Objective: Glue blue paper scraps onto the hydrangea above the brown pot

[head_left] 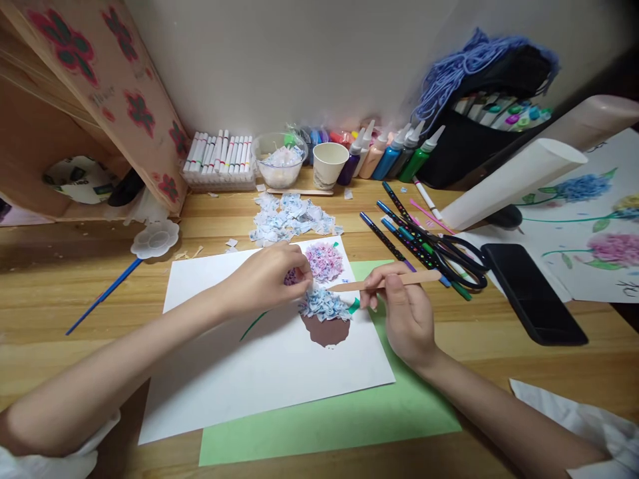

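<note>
A white sheet (259, 372) lies on a green sheet (349, 419) on the wooden desk. On the white sheet are a pink paper-scrap flower (327, 261), a blue-white paper-scrap flower (323, 305) and a brown patch (327, 330). My left hand (269, 276) is closed in a pinch at the top of the blue flower, between the two flowers; what it pinches is too small to make out. My right hand (407, 313) grips a wooden craft stick (384, 283), whose tip points at the blue flower's right edge.
A pile of torn blue-white paper scraps (292, 219) lies behind the sheet. Farther back stand a marker box (219, 156), a clear bowl (279, 159), a paper cup (329, 165) and paint bottles (394, 156). Pencils and scissors (449, 256), a black phone (532, 293) and flower drawings (594, 226) lie right; a brush (102, 296) and palette (154, 238) left.
</note>
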`<state>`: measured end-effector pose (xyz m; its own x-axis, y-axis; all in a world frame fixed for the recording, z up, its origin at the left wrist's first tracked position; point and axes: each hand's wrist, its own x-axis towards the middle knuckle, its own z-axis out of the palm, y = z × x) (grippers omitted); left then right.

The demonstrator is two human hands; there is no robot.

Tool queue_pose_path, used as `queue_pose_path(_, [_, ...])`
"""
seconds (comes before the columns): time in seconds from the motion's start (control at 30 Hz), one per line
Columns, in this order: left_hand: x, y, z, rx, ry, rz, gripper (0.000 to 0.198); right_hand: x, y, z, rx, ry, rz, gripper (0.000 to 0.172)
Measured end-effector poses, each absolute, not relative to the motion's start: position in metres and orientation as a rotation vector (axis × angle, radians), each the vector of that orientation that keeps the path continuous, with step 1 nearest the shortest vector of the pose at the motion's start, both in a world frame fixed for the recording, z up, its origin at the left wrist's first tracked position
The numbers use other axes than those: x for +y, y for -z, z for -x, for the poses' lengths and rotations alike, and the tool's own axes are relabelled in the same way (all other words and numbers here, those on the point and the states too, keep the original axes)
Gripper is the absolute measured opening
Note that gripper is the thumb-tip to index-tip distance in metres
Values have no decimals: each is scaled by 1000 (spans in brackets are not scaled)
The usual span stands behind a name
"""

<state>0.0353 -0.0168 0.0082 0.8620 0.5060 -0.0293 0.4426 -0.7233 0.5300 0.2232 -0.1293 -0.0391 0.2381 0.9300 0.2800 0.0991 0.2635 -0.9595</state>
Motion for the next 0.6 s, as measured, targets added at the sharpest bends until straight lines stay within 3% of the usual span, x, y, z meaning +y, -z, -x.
queue_pose_path(0.6, [-19, -2, -36, 750, -211, -2436, 13, -131, 44, -220, -1400, -804, 1145, 25])
